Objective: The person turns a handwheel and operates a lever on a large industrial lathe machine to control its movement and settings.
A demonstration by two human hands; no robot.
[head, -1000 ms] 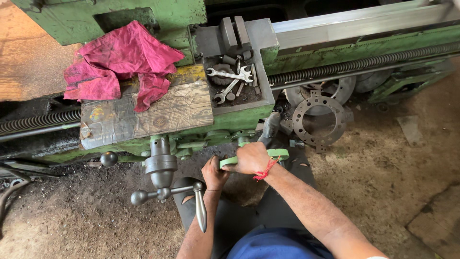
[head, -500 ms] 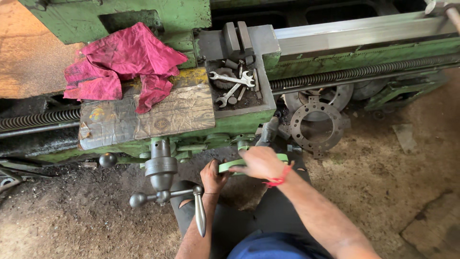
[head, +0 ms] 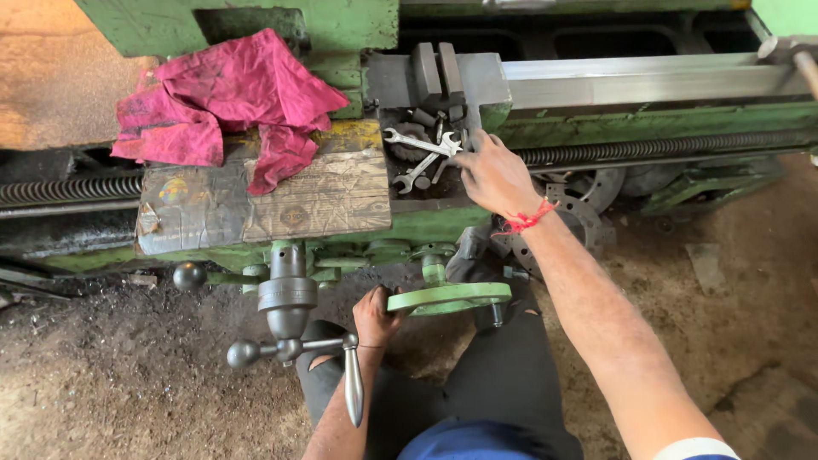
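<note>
- Wrenches (head: 422,153) lie loose in the tray on top of the green lathe (head: 341,226), none lifted yet.
- Right hand (head: 492,175) reaches over the tray, fingers spread, tips touching the wrench pile; no grip closed.
- Left hand (head: 375,315) sits at the green handwheel (head: 449,298), fingers curled on its rim.
- Pink rag (head: 226,102) lies left, well apart.

flattened printed cardboard (head: 281,200) on lathe carriage (head: 426,223)
</note>
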